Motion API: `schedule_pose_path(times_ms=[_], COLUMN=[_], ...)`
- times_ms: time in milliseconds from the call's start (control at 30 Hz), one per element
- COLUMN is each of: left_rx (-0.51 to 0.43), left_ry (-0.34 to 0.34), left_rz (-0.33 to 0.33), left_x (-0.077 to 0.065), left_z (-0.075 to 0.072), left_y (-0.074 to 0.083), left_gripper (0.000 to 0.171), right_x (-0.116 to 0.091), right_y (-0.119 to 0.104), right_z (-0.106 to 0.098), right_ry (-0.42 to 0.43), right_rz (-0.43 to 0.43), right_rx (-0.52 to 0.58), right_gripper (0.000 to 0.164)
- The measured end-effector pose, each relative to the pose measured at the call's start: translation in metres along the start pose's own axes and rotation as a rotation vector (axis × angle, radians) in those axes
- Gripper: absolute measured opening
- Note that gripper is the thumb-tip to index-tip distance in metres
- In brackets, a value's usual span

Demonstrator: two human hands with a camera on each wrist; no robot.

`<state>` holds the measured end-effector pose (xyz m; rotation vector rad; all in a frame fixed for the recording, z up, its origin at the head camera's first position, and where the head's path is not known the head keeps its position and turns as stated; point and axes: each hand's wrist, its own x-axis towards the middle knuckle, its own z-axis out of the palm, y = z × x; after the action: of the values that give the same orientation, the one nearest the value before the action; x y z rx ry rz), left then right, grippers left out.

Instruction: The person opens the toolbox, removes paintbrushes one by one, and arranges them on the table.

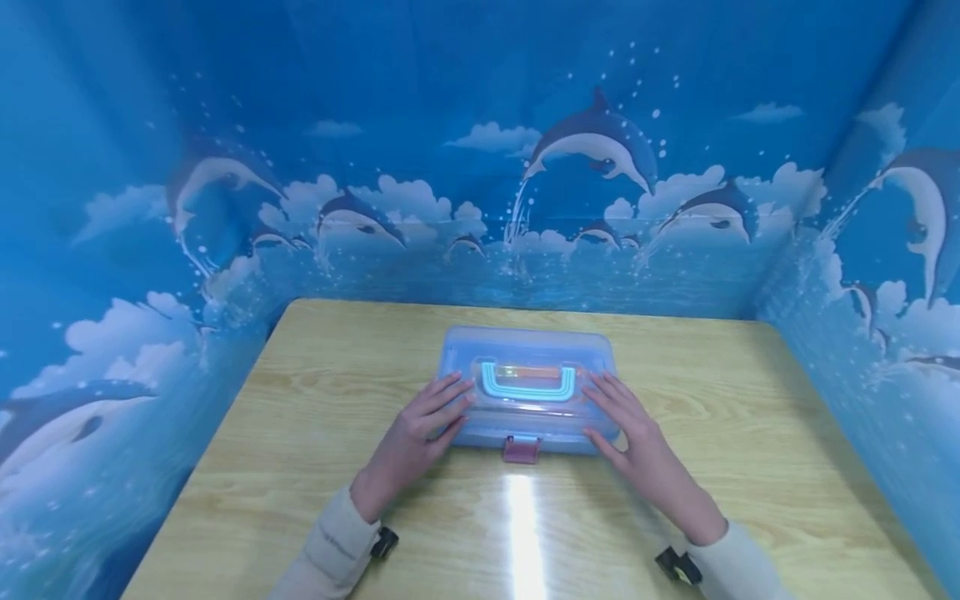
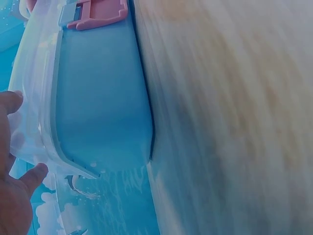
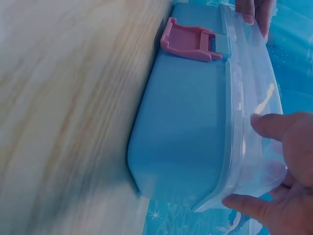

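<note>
A blue storage box (image 3: 181, 112) with a clear lid (image 1: 528, 337) sits on the table in front of me. On the lid lies a light blue handle (image 1: 528, 393), and a pink latch (image 1: 521, 451) hangs at the middle of the front. My left hand (image 1: 420, 423) touches the lid's left end, its fingers spread over the top and its thumb by the front corner. At the right end, my right hand (image 1: 633, 429) rests its fingers on the lid the same way, with the thumb near the rim (image 3: 230, 147).
The wooden table (image 1: 330, 367) extends around the box on all sides. Blue dolphin-print curtains (image 1: 420, 108) stand behind and on both sides. Something small and orange (image 1: 528, 372) shows at the handle. Black devices (image 1: 678, 567) are worn at the wrists.
</note>
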<state>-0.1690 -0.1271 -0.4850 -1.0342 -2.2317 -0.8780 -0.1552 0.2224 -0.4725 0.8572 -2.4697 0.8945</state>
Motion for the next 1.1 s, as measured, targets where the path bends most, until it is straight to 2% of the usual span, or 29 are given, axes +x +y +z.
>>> schedule_pose_path(times_ms=[233, 400, 600, 800, 1100], left_rx=[0.017, 0.024, 0.012, 0.02, 0.01], left_ry=[-0.013, -0.034, -0.037, -0.041, 0.014], left_rz=[-0.02, -0.042, -0.066, -0.066, -0.023], left_x=[-0.001, -0.003, -0.001, -0.003, -0.003], left_z=[-0.004, -0.005, -0.006, -0.007, -0.001], left_y=[0.005, 0.006, 0.007, 0.006, 0.002], left_gripper=[0.045, 0.048, 0.049, 0.05, 0.047], right_x=[-0.004, -0.008, -0.012, -0.016, -0.017], right_y=[-0.002, -0.002, -0.003, -0.004, -0.005], right_z=[0.004, 0.004, 0.005, 0.007, 0.008], right_ry=[0.041, 0.111, 0.157, 0.163, 0.175], right_rz=[0.013, 0.017, 0.092, 0.117, 0.169], right_rx=[-0.009, -0.021, 0.036, 0.054, 0.09], right_gripper=[0.073, 0.074, 0.073, 0.072, 0.071])
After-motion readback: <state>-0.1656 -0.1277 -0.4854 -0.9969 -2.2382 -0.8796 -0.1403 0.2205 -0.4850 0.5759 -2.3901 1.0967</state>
